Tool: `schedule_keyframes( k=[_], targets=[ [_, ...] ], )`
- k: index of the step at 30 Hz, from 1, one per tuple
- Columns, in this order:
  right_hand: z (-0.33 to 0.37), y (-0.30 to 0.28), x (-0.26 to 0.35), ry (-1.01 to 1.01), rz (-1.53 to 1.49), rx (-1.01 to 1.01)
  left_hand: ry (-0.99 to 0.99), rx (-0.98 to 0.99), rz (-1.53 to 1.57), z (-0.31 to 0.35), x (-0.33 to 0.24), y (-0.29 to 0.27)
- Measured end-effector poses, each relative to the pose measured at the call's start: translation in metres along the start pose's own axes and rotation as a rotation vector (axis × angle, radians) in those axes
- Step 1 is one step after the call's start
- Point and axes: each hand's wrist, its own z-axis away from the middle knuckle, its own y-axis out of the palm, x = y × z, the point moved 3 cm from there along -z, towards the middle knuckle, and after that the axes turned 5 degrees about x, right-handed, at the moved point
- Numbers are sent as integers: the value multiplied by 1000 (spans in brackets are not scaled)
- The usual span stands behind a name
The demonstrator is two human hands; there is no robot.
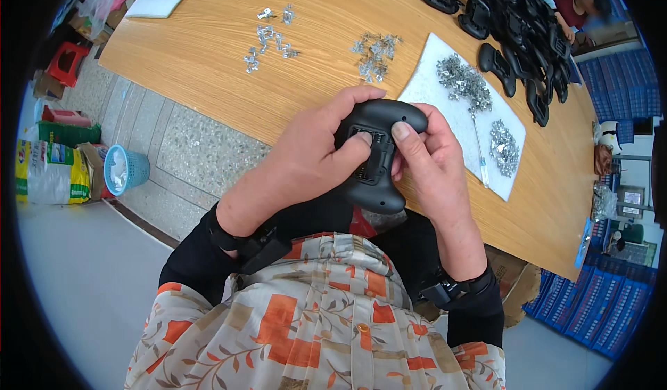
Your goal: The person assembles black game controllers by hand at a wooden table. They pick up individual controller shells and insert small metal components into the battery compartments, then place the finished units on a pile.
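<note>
A black game controller is held in front of me at the table's near edge, its back side with an uncovered battery compartment facing up. My left hand wraps the far side of it, the thumb pressing into the compartment. Whatever lies under that thumb is hidden. My right hand grips the right side, its thumb on the back next to the compartment and the fingers curled beneath. Beyond the controller, small metal clips lie in a loose cluster on the wooden table.
A white foam sheet carries two heaps of metal parts and a thin tool. Many black controllers are piled at the far right, near another person. More clips lie at the far left. Blue stacked trays and a blue basket stand beside the table.
</note>
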Motion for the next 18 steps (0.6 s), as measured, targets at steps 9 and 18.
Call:
schedule_keyframes(
  k=[9,18],
  targets=[
    [4,1,2,-25,3,-23,-28,-38,-99,-1,-11,5],
    [5,-1,-1,-26,25,-19,-4,-46,-113,-3,-7,11]
  ],
)
